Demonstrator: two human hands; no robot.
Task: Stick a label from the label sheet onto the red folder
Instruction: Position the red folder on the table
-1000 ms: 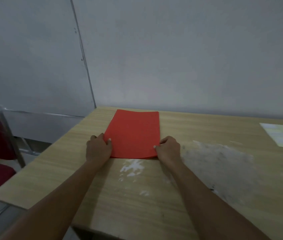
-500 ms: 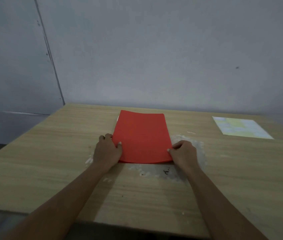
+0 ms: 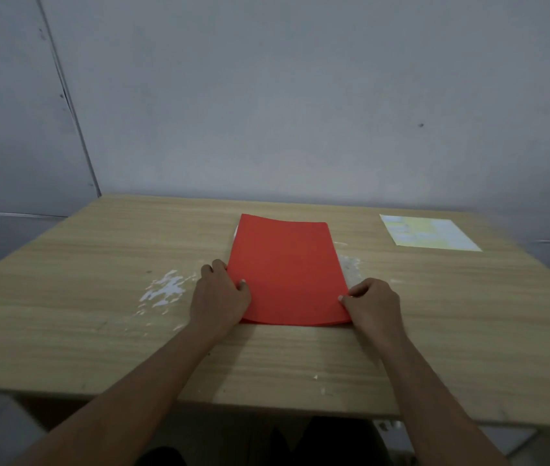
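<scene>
A red folder [image 3: 287,264] lies flat on the wooden table [image 3: 82,314], lengthwise away from me, near the middle. My left hand [image 3: 221,294] grips its near left corner, thumb on top. My right hand [image 3: 372,302] pinches the near right corner. The label sheet [image 3: 428,233], pale with yellow and blue patches, lies flat at the far right of the table, well apart from both hands.
White scuffed patches [image 3: 166,290] mark the tabletop left of the folder and beside its right edge. A grey wall [image 3: 300,95] stands right behind the table. The table's near edge runs across just below my forearms.
The view has swung to the right, so the label sheet is now fully in sight. The folder has slid right across the table with both hands still holding its near corners.
</scene>
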